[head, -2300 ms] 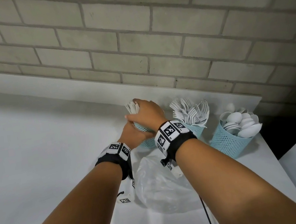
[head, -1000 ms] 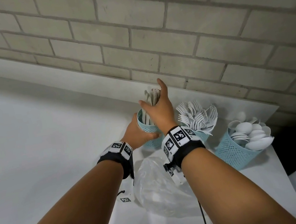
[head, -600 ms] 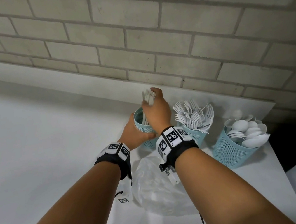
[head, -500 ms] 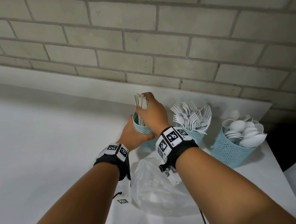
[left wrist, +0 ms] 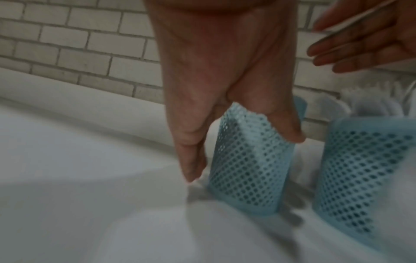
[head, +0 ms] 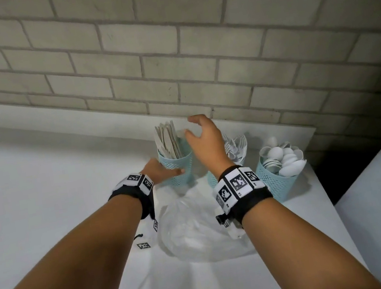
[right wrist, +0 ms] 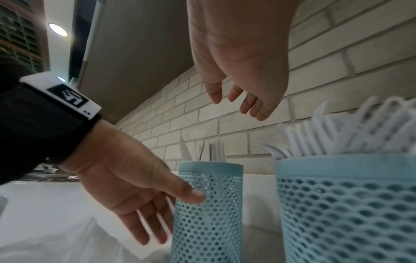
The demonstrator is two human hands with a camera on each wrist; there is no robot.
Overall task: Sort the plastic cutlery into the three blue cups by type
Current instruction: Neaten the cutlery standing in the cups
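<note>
Three blue mesh cups stand in a row by the brick wall. The left cup (head: 183,161) holds white knives (head: 166,140), the middle cup (right wrist: 349,204) forks (head: 236,147), the right cup (head: 275,181) spoons (head: 284,159). My left hand (head: 157,170) lies against the knife cup (right wrist: 213,213): its thumb touches the front and its straight fingers point down along the left side. My right hand (head: 204,138) hovers just above and right of the knives, fingers spread and relaxed, holding nothing.
A crumpled clear plastic bag (head: 197,228) lies on the white table in front of the cups, between my wrists. The brick wall (head: 169,47) rises right behind the cups. The table's right edge drops off just past the spoon cup.
My right hand was wrapped round the knife bundle in the left cup; it has let go and lifted clear. My left hand's curled hold on the cup has loosened to straight fingers.
</note>
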